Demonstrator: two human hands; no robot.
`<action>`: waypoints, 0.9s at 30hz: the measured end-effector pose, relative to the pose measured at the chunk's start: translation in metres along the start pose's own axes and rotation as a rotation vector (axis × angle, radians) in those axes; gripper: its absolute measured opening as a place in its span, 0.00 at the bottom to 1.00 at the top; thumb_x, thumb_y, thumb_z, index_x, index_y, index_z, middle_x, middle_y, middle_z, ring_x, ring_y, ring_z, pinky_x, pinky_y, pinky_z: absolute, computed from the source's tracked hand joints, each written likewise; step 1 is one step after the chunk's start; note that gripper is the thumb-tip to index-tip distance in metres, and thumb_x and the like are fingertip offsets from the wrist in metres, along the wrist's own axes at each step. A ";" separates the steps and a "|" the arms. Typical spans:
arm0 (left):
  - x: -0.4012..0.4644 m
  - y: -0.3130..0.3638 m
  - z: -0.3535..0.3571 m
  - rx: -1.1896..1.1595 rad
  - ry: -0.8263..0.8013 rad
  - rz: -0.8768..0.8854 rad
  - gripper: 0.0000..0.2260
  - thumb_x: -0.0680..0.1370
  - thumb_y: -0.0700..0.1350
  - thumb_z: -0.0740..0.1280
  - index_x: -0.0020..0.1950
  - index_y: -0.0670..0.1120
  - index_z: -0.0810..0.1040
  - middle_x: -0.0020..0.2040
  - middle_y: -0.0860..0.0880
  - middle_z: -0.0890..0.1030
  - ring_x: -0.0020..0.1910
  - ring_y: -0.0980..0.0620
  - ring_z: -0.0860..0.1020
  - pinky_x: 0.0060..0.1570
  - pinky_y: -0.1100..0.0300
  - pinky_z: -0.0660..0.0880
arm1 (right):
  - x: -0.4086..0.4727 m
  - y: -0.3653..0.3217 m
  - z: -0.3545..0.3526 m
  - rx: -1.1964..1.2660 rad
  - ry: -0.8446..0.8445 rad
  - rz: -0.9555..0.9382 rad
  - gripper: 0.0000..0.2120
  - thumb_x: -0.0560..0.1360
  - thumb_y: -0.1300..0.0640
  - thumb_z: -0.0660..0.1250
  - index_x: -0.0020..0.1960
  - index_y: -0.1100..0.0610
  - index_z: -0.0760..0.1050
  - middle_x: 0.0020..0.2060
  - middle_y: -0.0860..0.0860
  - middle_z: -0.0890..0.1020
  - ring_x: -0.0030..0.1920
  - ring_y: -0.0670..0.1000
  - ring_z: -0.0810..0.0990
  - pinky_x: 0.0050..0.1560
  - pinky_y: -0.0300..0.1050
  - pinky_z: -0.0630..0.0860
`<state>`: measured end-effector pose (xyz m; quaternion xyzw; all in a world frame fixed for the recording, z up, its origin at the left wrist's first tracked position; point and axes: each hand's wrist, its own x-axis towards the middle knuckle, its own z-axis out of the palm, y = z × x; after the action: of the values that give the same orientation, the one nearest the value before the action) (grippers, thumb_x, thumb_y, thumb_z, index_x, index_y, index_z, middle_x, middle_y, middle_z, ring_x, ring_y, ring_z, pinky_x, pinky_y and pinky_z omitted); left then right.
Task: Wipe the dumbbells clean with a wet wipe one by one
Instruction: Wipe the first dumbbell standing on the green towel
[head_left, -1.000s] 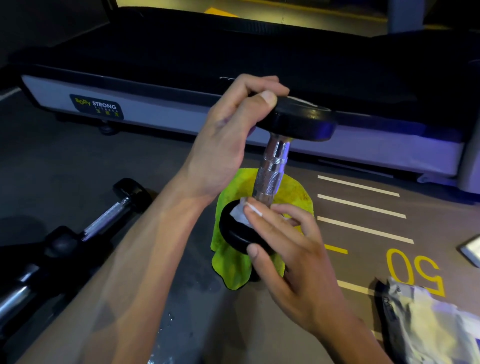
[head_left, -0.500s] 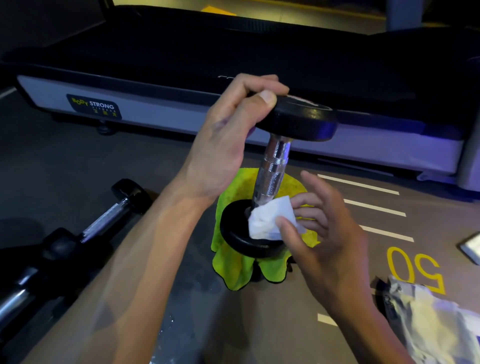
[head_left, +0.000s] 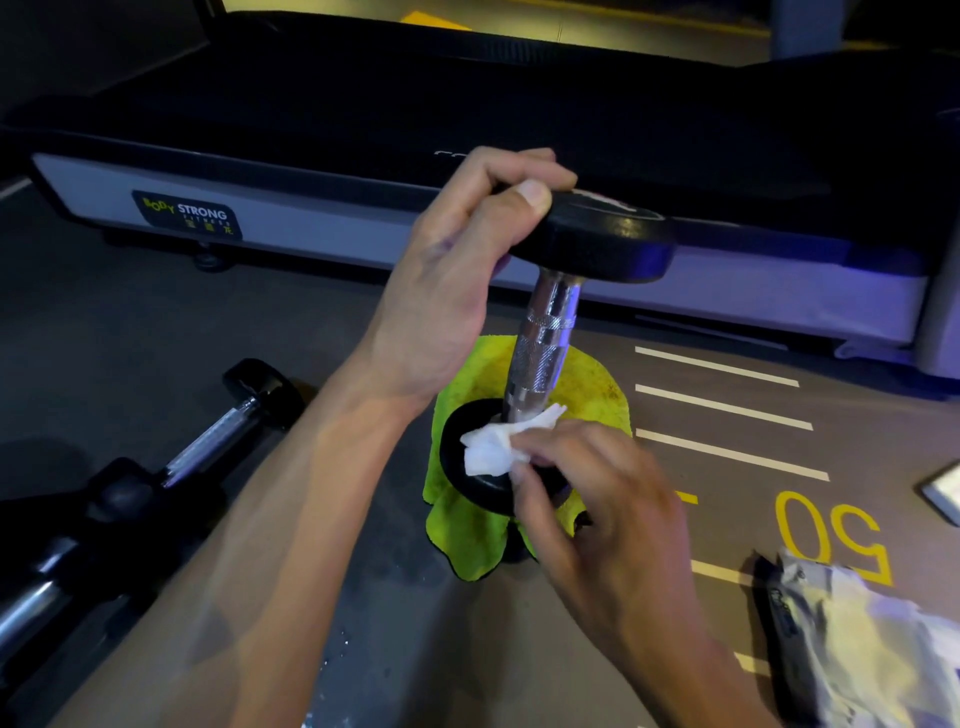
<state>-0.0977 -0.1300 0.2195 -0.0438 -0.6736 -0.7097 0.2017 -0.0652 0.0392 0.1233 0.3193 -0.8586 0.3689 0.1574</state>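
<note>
The dumbbell (head_left: 545, 343) stands on end, tilted slightly, its lower head resting on the green cloth (head_left: 467, 540) spread on the floor (head_left: 156, 332); the left hand (head_left: 457, 280) grips the rim of the upper head, thumb on top; the right hand (head_left: 597, 499) pinches a crumpled white wet wipe (head_left: 493, 449) against the lower head, just beside the base of the chrome handle. Left of the dumbbell, more dumbbells (head_left: 218, 441) lie on the floor; behind it stands a treadmill (head_left: 363, 156); right of it, a wipe packet (head_left: 857, 644) lies near the painted yellow number.
</note>
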 end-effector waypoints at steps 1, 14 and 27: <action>0.000 0.000 0.000 0.000 0.000 -0.001 0.09 0.79 0.49 0.60 0.53 0.54 0.79 0.67 0.56 0.78 0.63 0.59 0.77 0.56 0.70 0.72 | -0.004 0.000 -0.001 0.005 -0.028 0.002 0.08 0.78 0.48 0.67 0.55 0.45 0.81 0.49 0.42 0.79 0.50 0.48 0.81 0.48 0.45 0.78; -0.001 -0.001 -0.002 0.014 0.007 -0.001 0.09 0.80 0.49 0.60 0.53 0.54 0.79 0.68 0.56 0.78 0.63 0.60 0.77 0.57 0.68 0.73 | 0.000 -0.004 -0.008 -0.058 -0.060 0.073 0.12 0.80 0.42 0.62 0.59 0.42 0.80 0.52 0.41 0.77 0.54 0.49 0.78 0.52 0.46 0.77; -0.002 0.001 0.000 0.014 0.004 0.005 0.09 0.80 0.48 0.60 0.54 0.53 0.79 0.69 0.54 0.78 0.64 0.59 0.77 0.56 0.69 0.73 | 0.016 -0.001 -0.006 0.035 0.006 0.288 0.14 0.67 0.36 0.72 0.44 0.44 0.81 0.45 0.40 0.77 0.48 0.44 0.77 0.47 0.48 0.77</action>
<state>-0.0953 -0.1294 0.2196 -0.0427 -0.6780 -0.7047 0.2049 -0.0767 0.0366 0.1363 0.1942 -0.8885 0.4037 0.0998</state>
